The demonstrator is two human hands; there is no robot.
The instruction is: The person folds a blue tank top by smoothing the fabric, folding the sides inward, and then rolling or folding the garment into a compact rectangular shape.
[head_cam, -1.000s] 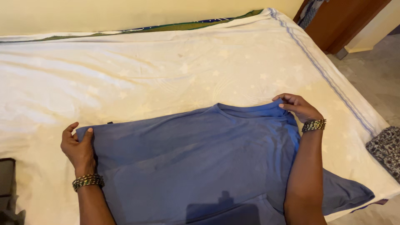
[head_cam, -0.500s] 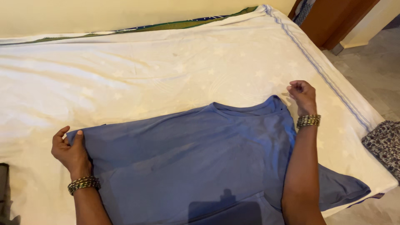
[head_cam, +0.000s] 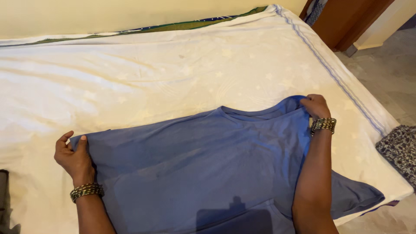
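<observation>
the right hand (head_cam: pixel 315 106), off the cloth a moment ago, now pinches the blue shirt (head_cam: pixel 208 164) at centre right; the left hand (head_cam: pixel 73 156) stays gripping its lower-left corner on the cream bedsheet (head_cam: pixel 151 73).

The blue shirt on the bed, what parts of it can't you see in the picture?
Head view only:
- The blue shirt: its lower part is cut off by the bottom edge.
- A strip of the shirt lies hidden under the right forearm.
- The cloth gripped by the right hand is covered by its fingers.
- The left hand hides the corner it pinches.
</observation>
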